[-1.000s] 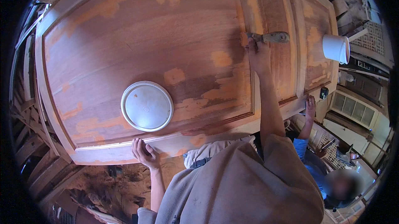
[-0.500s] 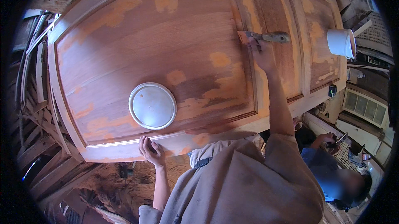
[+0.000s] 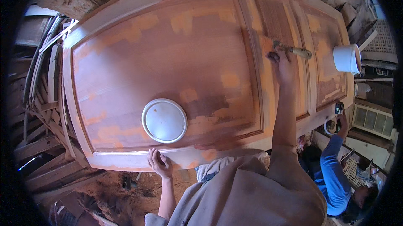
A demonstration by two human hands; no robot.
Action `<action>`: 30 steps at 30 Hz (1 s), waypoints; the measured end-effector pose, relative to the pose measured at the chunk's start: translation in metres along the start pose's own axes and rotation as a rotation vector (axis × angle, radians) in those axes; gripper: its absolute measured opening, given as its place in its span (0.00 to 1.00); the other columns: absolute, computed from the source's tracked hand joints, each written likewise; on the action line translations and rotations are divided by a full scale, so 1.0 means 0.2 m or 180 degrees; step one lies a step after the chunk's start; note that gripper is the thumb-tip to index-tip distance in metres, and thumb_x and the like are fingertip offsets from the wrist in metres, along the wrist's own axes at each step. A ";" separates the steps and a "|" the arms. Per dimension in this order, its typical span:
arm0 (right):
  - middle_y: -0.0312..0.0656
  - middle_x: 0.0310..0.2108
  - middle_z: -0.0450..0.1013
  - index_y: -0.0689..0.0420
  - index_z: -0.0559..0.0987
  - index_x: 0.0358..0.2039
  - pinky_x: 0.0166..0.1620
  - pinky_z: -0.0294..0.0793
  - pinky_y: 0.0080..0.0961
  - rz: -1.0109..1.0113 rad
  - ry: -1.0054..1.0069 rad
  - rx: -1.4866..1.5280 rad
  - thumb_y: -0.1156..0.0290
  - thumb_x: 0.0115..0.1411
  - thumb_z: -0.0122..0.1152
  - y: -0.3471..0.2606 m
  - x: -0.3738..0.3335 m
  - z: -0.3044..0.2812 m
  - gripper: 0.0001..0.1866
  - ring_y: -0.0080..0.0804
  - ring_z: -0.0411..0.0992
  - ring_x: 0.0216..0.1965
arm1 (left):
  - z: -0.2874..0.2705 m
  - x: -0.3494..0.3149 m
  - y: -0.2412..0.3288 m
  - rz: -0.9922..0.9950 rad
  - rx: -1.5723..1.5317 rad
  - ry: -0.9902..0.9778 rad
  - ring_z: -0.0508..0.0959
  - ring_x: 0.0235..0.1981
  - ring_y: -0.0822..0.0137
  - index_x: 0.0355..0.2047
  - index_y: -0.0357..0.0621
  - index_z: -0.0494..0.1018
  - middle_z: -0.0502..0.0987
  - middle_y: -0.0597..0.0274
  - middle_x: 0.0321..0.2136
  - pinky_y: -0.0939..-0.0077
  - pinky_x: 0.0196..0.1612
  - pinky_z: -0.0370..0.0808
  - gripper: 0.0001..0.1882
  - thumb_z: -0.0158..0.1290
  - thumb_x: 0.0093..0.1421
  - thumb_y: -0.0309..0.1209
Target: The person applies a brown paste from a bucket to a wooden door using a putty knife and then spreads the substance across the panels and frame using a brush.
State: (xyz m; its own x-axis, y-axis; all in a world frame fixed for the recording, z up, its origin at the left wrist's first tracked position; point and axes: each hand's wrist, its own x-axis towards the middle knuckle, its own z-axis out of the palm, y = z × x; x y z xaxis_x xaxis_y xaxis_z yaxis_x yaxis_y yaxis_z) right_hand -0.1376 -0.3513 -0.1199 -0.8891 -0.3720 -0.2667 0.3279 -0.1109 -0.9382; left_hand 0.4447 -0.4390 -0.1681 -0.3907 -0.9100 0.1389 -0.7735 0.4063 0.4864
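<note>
A large panelled wooden door (image 3: 184, 58) lies in front of me, smeared with patches of orange filler. My right hand (image 3: 282, 56) is closed round a putty knife (image 3: 300, 52) over the narrow middle panels. Its handle points right, and the blade, partly behind my fingers, meets the filler-covered wood. On the door's near edge rests my left hand (image 3: 160, 163), fingers loosely bent and holding no loose object. Just beyond it, on the big left panel, a round white lid (image 3: 164, 120) lies flat with a small orange spot on it.
A white bucket (image 3: 347, 58) stands at the door's right end. A co-worker in a blue top (image 3: 334, 175) reaches toward a small black device (image 3: 339, 108) on the near right edge. Lumber (image 3: 52, 73) is piled at left; a windowed white cabinet (image 3: 372, 120) stands at right.
My right hand has moved the putty knife to the right, onto the middle panels. The co-worker's arm has reached up to the black device. The whole view has shifted slightly.
</note>
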 end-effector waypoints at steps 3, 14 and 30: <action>0.41 0.42 0.75 0.65 0.74 0.49 0.45 0.79 0.30 -0.0127 0.0016 -0.1006 0.68 0.69 0.54 0.07 -0.01 -0.03 0.14 0.33 0.77 0.40 | 0.00 -0.01 -0.01 -0.0059 0.0066 -0.0046 0.72 0.55 0.46 0.46 0.34 0.73 0.76 0.46 0.48 0.54 0.60 0.64 0.18 0.48 0.67 0.38; 0.51 0.31 0.78 0.65 0.77 0.48 0.33 0.77 0.29 -0.1332 -0.0463 -0.3952 0.73 0.67 0.52 0.28 -0.12 -0.01 0.13 0.33 0.79 0.31 | 0.01 -0.01 0.00 -0.0036 0.0005 -0.0061 0.73 0.55 0.46 0.47 0.34 0.73 0.76 0.47 0.48 0.53 0.60 0.63 0.17 0.48 0.67 0.36; 0.40 0.37 0.76 0.65 0.77 0.44 0.43 0.78 0.26 -0.0418 -0.0122 -0.1639 0.62 0.70 0.53 0.29 -0.01 -0.03 0.17 0.27 0.75 0.36 | 0.02 -0.02 -0.02 -0.0075 -0.0108 -0.0105 0.70 0.57 0.47 0.49 0.32 0.72 0.73 0.45 0.51 0.57 0.59 0.67 0.17 0.48 0.68 0.35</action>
State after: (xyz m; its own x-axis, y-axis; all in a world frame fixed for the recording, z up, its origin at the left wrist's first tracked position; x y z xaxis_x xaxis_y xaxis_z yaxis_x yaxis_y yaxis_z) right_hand -0.1193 -0.3508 -0.1745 -0.8965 -0.4201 -0.1406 0.0068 0.3044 -0.9525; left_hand 0.4478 -0.4362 -0.1736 -0.3891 -0.9159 0.0988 -0.7656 0.3811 0.5183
